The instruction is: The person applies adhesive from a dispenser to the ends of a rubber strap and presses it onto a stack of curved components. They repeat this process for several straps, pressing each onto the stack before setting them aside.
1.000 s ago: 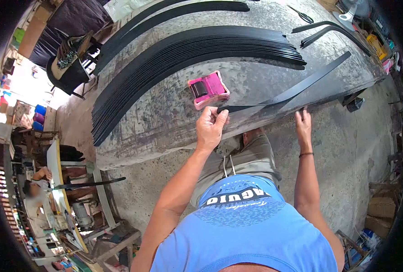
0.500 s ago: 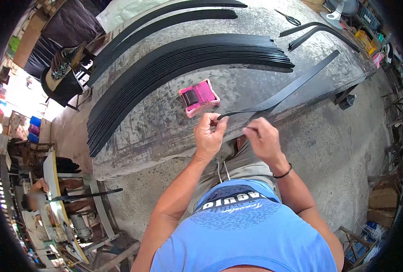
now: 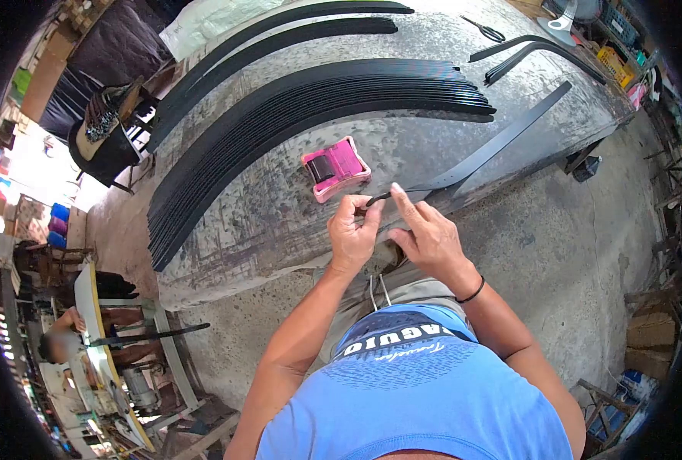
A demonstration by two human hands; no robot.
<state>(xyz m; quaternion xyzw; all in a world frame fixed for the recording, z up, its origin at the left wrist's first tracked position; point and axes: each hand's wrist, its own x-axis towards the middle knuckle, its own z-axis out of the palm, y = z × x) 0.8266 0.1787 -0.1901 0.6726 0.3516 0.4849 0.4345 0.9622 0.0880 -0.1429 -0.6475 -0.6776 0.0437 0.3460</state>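
Note:
A black belt strap with small holes lies slantwise across the table's near edge. My left hand is closed, pinching the strap's near end between thumb and fingers. Beside it, my right hand has its index finger stretched out against the strap near that end, with the thumb apart. Just beyond my left hand sits a pink tray-like box with a black piece at its left side. Farther back, a thick row of black straps lies fanned in a curve.
More black straps lie at the table's back, and a bent bundle rests at the right near black scissors. A strap-laden stool stands left of the table. Another person is at a workbench, lower left.
My right hand has moved left and up, from beside the strap onto it, with its index finger now extended. My left hand keeps its pinch in nearly the same place.

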